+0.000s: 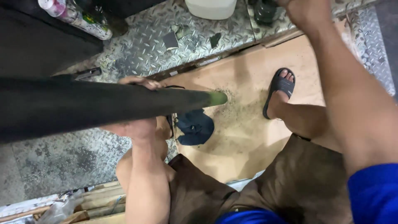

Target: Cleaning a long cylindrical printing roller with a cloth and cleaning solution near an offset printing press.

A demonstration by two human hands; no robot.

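Matt dark tube [103,105] with smooth green tip; floor of embossed shiny metal tread plate [62,159], a dusty, gritty matt brown board [248,137] over it; black rubbery sandal [280,88].

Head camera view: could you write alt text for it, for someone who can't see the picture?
Seen from above, a person's left hand grips a long dark tube with a green tip, held level over a tan floor board dusted with dark grit. The right hand reaches up to the frame's top edge; a foot in a black sandal and a dark blue cloth lie below.
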